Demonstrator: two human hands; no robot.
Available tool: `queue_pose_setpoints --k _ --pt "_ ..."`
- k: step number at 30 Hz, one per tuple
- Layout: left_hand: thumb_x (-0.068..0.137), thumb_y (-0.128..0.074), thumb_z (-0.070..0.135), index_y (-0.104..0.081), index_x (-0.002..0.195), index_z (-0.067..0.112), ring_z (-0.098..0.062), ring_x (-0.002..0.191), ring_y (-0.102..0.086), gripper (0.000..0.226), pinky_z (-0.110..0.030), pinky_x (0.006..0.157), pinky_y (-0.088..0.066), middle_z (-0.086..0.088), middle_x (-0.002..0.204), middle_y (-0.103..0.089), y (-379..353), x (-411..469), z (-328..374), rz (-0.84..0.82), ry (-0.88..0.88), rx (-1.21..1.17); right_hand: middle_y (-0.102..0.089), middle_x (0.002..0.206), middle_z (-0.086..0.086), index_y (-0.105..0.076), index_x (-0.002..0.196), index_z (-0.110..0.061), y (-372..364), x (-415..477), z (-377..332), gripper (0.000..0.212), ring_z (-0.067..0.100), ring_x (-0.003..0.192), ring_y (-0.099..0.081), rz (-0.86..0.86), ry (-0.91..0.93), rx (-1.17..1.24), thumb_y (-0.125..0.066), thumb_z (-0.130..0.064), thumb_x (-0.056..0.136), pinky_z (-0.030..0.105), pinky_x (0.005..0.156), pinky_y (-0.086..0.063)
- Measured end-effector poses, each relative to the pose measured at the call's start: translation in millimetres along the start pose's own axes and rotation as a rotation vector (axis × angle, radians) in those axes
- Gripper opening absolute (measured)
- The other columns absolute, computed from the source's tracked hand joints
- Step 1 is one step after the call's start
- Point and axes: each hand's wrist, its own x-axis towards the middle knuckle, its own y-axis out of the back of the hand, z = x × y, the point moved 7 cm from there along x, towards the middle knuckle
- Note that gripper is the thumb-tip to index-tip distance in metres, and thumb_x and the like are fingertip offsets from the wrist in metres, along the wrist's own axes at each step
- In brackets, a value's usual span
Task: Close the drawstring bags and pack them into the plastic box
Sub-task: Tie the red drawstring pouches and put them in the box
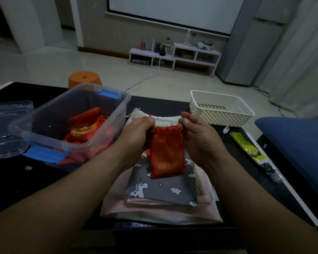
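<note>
Left hand (136, 132) and right hand (198, 136): fingers curled, each pinching a cord end at the neck of the red bag (166, 154), neck gathered. The bag hangs over the grey unicorn bag (163, 188) and pink bag (154, 214) stacked mid-worktop (35, 189), near edge. Clear plastic box (44, 114) with blue latches on the left side, red bags (85, 128) with gold print inside. White basket (220, 109) at the far right corner. Yellow packet (246, 145) along the right edge, its print too blurred to read.
</note>
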Motion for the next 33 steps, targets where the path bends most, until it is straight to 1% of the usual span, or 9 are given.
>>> queue_pose_setpoints --k 2,5,10,14,16,21,26,30,33 --pt "0.111 -0.040 0.032 -0.058 0.084 0.017 -0.021 0.077 -0.058 0.035 -0.037 0.075 -0.047 -0.008 0.079 -0.062 7 2 -5 0.065 0.036 -0.068 -0.068 0.083 0.003 -0.063 0.123 -0.006 4 0 6 0.022 0.014 0.072 -0.065 0.017 -0.064 0.076 -0.050 -0.004 0.106 0.029 0.071 -0.052" --pt "0.108 -0.043 0.027 -0.052 0.074 0.020 -0.015 0.068 -0.052 0.036 -0.032 0.067 -0.045 0.000 0.068 -0.054 13 3 -14 0.152 0.073 -0.143 -0.067 0.080 0.001 -0.066 0.118 -0.007 13 0 17 0.019 0.015 0.073 -0.065 0.085 -0.131 0.027 -0.051 -0.013 0.108 0.029 0.070 -0.051" --pt "0.105 -0.050 0.020 -0.062 0.089 0.015 -0.009 0.056 -0.054 0.021 -0.021 0.051 -0.047 0.000 0.072 -0.062 22 9 -16 0.234 0.058 -0.195 -0.077 0.091 0.001 -0.070 0.109 -0.011 22 1 18 0.020 0.019 0.088 -0.073 0.188 -0.108 -0.008 -0.056 -0.026 0.107 0.031 0.076 -0.055" --pt "0.103 -0.057 0.021 -0.068 0.096 0.016 -0.008 0.055 -0.053 0.014 -0.020 0.052 -0.043 0.001 0.074 -0.063 31 15 -15 0.292 0.067 -0.290 -0.077 0.110 0.004 -0.072 0.114 -0.012 24 0 15 0.025 0.019 0.099 -0.074 0.247 -0.110 0.023 -0.056 -0.031 0.106 0.031 0.078 -0.054" --pt "0.099 -0.061 0.019 -0.069 0.101 0.015 -0.008 0.055 -0.054 0.009 -0.021 0.054 -0.043 0.002 0.074 -0.064 33 16 -17 0.315 0.092 -0.319 -0.077 0.112 0.005 -0.073 0.116 -0.012 25 -2 14 0.025 0.019 0.101 -0.073 0.277 -0.110 0.032 -0.060 -0.030 0.104 0.032 0.082 -0.055" --pt "0.091 -0.071 0.019 -0.073 0.114 0.012 -0.008 0.055 -0.057 0.024 -0.020 0.050 -0.046 0.001 0.078 -0.066 42 14 -27 0.353 0.160 -0.418 -0.076 0.100 0.005 -0.074 0.112 -0.009 36 -3 16 0.021 0.018 0.090 -0.070 0.362 -0.106 0.052 -0.063 -0.024 0.101 0.031 0.081 -0.054" --pt "0.093 -0.066 0.015 -0.070 0.094 0.014 -0.009 0.056 -0.054 0.004 -0.017 0.046 -0.045 0.003 0.069 -0.064 47 10 -33 0.418 0.195 -0.491 -0.070 0.086 0.001 -0.074 0.113 -0.009 55 1 21 0.021 0.011 0.073 -0.063 0.465 -0.125 0.079 -0.062 -0.021 0.100 0.024 0.067 -0.049" --pt "0.098 -0.056 0.012 -0.063 0.085 0.014 -0.006 0.049 -0.052 0.015 -0.014 0.041 -0.042 0.003 0.066 -0.060 52 12 -42 0.481 0.218 -0.475 -0.061 0.075 -0.003 -0.073 0.104 -0.012 69 5 30 0.012 0.006 0.057 -0.050 0.551 -0.158 0.125 -0.065 -0.014 0.096 0.016 0.047 -0.042" --pt "0.101 -0.051 0.009 -0.059 0.083 0.013 -0.003 0.041 -0.047 0.020 -0.012 0.038 -0.039 0.001 0.064 -0.055 52 15 -49 0.510 0.205 -0.479 -0.052 0.069 -0.002 -0.069 0.086 -0.011 76 5 32 0.015 0.006 0.053 -0.041 0.604 -0.160 0.120 -0.061 -0.010 0.099 0.017 0.046 -0.033"
